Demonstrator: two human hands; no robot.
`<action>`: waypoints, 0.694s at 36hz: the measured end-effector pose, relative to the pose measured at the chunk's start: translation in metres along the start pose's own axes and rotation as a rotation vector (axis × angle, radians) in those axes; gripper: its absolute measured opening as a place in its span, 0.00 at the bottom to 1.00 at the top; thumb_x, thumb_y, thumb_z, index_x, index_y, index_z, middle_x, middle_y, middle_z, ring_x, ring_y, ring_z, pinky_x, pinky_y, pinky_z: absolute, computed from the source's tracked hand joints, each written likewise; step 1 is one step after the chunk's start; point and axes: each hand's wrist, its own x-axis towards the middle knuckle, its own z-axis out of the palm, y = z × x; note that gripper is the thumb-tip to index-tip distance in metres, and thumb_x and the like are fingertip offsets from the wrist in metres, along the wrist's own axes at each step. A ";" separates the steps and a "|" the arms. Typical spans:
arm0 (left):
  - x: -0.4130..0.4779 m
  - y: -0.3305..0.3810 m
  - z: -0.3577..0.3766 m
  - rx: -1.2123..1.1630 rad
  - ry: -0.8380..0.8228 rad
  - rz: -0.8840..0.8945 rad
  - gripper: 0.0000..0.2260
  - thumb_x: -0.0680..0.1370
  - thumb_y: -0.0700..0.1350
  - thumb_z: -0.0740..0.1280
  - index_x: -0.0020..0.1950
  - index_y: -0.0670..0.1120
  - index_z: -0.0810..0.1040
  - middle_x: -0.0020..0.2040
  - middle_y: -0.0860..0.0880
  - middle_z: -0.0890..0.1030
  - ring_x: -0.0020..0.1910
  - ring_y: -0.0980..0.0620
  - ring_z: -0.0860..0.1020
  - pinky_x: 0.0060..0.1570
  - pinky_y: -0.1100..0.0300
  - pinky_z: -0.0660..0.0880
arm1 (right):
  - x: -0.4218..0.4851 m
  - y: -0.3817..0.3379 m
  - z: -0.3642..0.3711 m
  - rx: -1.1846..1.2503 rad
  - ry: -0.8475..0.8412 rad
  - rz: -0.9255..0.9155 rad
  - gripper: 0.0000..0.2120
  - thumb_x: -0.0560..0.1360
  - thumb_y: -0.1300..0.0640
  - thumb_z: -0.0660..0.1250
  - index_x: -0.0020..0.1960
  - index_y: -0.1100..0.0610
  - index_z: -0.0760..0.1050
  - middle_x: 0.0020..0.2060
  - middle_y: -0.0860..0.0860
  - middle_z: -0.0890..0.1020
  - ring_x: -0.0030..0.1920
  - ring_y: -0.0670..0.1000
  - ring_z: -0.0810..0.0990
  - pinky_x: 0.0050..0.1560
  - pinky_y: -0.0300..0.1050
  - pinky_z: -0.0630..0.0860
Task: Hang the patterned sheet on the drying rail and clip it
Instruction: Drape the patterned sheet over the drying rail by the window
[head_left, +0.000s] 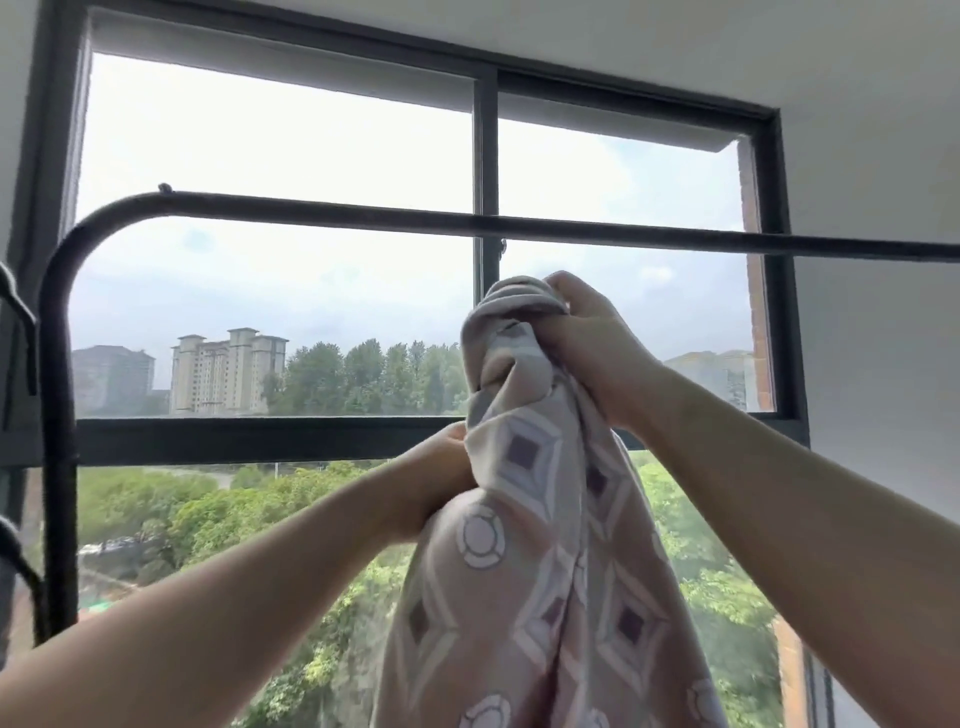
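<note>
Patterned sheet (524, 519): right hand (587, 343) grips top; left hand (436, 473) apparently lower.

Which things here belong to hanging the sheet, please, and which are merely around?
For the job: patterned sheet, gripped bunched by left hand and right hand; drying rail above it.
Just around: window frame, dark hooks at far left.

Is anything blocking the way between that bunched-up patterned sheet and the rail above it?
Nothing visible does. The pink-and-grey patterned sheet, gripped by the left hand and right hand, sits just below the dark metal drying rail, with only open air between; nothing hangs on the rail there.
</note>
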 end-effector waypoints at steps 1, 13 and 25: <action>0.003 0.002 -0.001 -0.013 0.013 -0.034 0.28 0.78 0.28 0.54 0.22 0.46 0.78 0.19 0.53 0.72 0.18 0.61 0.70 0.23 0.70 0.67 | 0.001 0.000 -0.002 -0.054 0.010 0.000 0.09 0.72 0.68 0.63 0.38 0.57 0.68 0.34 0.51 0.73 0.35 0.48 0.71 0.33 0.38 0.69; 0.046 0.016 -0.054 -0.144 0.991 0.160 0.14 0.79 0.41 0.58 0.33 0.45 0.69 0.30 0.49 0.69 0.32 0.51 0.70 0.30 0.60 0.67 | -0.001 0.036 -0.049 -0.319 0.337 0.140 0.20 0.66 0.63 0.73 0.53 0.59 0.68 0.43 0.53 0.77 0.45 0.53 0.77 0.46 0.49 0.76; 0.036 -0.016 -0.029 0.033 0.134 -0.149 0.11 0.76 0.52 0.62 0.43 0.44 0.74 0.40 0.46 0.78 0.39 0.50 0.75 0.41 0.57 0.72 | -0.014 0.046 -0.039 -0.291 0.132 0.002 0.15 0.69 0.72 0.67 0.39 0.53 0.74 0.39 0.48 0.77 0.40 0.47 0.76 0.33 0.31 0.74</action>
